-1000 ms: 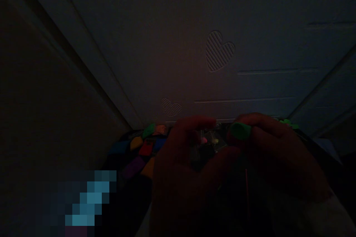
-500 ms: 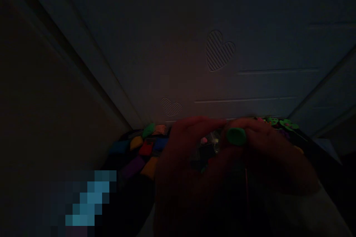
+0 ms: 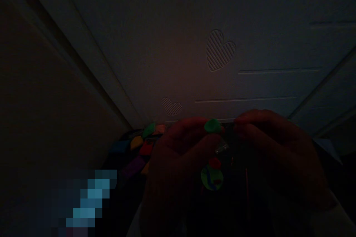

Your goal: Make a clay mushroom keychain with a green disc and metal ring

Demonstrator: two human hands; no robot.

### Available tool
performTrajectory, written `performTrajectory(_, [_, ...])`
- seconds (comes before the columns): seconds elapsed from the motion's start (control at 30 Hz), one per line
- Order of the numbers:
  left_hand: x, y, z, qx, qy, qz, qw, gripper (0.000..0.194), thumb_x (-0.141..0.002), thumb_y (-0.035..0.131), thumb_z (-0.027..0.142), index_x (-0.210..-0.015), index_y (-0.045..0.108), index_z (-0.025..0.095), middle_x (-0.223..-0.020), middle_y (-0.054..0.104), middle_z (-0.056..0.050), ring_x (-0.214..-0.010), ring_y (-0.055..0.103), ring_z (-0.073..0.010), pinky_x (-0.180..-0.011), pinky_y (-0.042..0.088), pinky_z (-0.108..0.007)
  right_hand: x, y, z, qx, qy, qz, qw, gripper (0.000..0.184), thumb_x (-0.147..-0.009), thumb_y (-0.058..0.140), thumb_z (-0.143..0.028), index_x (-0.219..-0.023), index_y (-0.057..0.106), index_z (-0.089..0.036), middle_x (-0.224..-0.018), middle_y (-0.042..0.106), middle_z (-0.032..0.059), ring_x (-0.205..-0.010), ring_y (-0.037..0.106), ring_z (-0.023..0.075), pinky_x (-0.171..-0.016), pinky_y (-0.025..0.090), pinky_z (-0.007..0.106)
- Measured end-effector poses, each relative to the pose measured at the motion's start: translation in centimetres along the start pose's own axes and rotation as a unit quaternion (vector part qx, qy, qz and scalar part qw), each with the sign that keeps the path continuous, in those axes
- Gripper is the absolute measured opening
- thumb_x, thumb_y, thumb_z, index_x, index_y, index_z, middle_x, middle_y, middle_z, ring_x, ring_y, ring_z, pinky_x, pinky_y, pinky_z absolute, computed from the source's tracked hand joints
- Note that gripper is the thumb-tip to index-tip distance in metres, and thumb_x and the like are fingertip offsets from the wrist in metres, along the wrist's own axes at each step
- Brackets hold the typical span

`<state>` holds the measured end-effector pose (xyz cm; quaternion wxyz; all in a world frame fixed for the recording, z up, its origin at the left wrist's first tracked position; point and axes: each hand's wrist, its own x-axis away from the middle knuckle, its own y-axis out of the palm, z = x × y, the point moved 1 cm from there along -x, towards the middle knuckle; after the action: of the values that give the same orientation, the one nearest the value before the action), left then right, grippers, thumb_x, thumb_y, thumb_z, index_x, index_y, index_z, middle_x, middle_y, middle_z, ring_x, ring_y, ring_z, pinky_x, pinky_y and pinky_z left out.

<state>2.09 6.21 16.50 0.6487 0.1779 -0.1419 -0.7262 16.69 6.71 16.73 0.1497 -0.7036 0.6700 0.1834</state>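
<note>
Between the thumb and fingers of my left hand [image 3: 178, 163] is a small green piece of modelling clay [image 3: 213, 126], with a rounded, slightly dished top. My right hand [image 3: 280, 152] is just to the right, apart from the clay, its thumb and fingertips drawn together. Whether anything is in that pinch is too dark to tell. Below the hands lies a flat green disc [image 3: 218, 174] with blue and red marks, and a red lump [image 3: 215, 163] at its upper edge. A thin reddish stick [image 3: 246, 189] lies right of the disc.
Several coloured clay blocks lie at the left, among them a red one [image 3: 146, 147], a purple one [image 3: 133, 167] and a green one [image 3: 149, 129]. A clear plastic piece [image 3: 221, 148] lies beyond the disc. Behind rises a pale panel [image 3: 139, 44] with embossed hearts.
The green clay has passed from my right hand to my left and moved leftward. My right hand has drawn away to the right. The green disc below has come into view.
</note>
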Motion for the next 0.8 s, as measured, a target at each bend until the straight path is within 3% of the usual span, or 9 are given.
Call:
performTrajectory(0.2, [-0.12, -0.44, -0.08, -0.016, -0.049, -0.029, 0.998, 0.014, -0.071, 0.068, 0.022, -0.086, 0.067, 0.022, -0.080, 0.067, 0.002, -0.068, 0.061, -0.0070, -0.060, 0.049, -0.013, 0.45, -0.46, -0.53, 0.180, -0.107, -0.007, 0.978, 0.026, -0.079, 0.060, -0.017, -0.099, 0.061, -0.033, -0.088, 0.060, -0.0069, -0.077, 0.057, 0.0046, -0.062, 0.047, 0.010])
performTrajectory(0.33, [-0.27, -0.46, -0.21, -0.010, -0.037, -0.056, 0.998, 0.018, -0.071, 0.068, 0.021, -0.088, 0.067, 0.025, -0.083, 0.067, 0.002, -0.074, 0.061, -0.0090, -0.065, 0.049, -0.015, 0.46, -0.23, -0.89, 0.260, -0.181, -0.043, 0.947, 0.025, -0.078, 0.061, -0.018, -0.100, 0.060, -0.029, -0.089, 0.059, -0.0063, -0.082, 0.054, 0.0054, -0.072, 0.045, 0.013])
performTrajectory(0.5, [-0.31, -0.57, -0.26, -0.025, -0.018, -0.065, 0.997, 0.016, -0.073, 0.067, 0.020, -0.087, 0.067, 0.027, -0.081, 0.068, 0.004, -0.074, 0.062, -0.0075, -0.067, 0.049, -0.013, 0.29, -0.05, -0.88, 0.278, -0.179, -0.045, 0.943, 0.017, -0.077, 0.062, -0.020, -0.093, 0.061, -0.024, -0.083, 0.059, -0.0050, -0.073, 0.052, 0.0058, -0.065, 0.044, 0.016])
performTrajectory(0.8, [-0.24, -0.38, 0.06, -0.099, -0.011, -0.046, 0.994, 0.014, -0.074, 0.066, 0.024, -0.087, 0.069, 0.026, -0.081, 0.068, 0.003, -0.074, 0.063, -0.0090, -0.062, 0.050, -0.012, 0.26, -0.07, -0.59, 0.297, -0.209, -0.055, 0.930, 0.012, -0.076, 0.061, -0.015, -0.088, 0.059, -0.017, -0.084, 0.059, -0.0014, -0.079, 0.054, 0.0058, -0.069, 0.043, 0.016])
